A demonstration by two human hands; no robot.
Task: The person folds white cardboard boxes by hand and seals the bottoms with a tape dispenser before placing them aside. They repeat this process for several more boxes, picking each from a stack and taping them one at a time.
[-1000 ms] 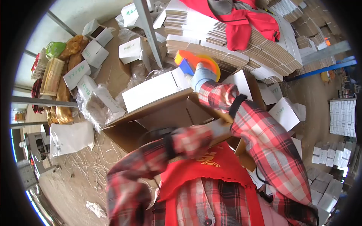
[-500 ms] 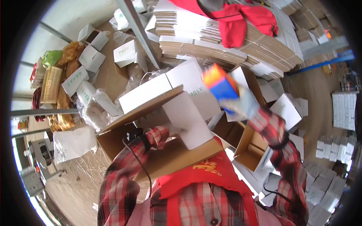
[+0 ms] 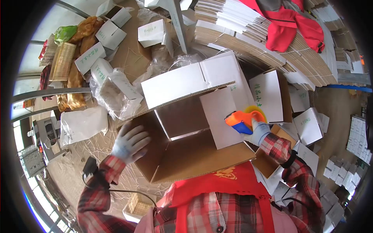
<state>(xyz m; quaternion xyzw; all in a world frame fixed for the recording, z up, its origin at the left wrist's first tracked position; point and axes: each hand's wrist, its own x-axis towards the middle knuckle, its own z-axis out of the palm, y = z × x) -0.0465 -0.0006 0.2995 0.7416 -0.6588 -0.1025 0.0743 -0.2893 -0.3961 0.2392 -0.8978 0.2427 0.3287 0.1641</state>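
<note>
Left hand (image 3: pixel 131 143) spreads at the open carton's (image 3: pixel 198 159) left wall, seemingly to steady it, leaving the right hand (image 3: pixel 259 134) gripping the tape dispenser (image 3: pixel 245 119) near the white flap (image 3: pixel 218 116).

Grips an orange-and-blue tape gun (image 3: pixel 241 119) in the right hand (image 3: pixel 258 134), right of centre, in front of the white flap (image 3: pixel 217 116) of an open box (image 3: pixel 206 157). Spreads the left hand (image 3: pixel 131 143) at the box's left end, left of centre, touching or not hard to tell. Wears a red apron (image 3: pixel 217 184) and plaid shirt (image 3: pixel 198 211), bottom centre. Faces flat cartons (image 3: pixel 248 50) stacked at upper right under a red garment (image 3: pixel 285 29), and plastic wrap (image 3: pixel 108 95) at upper left.
</note>
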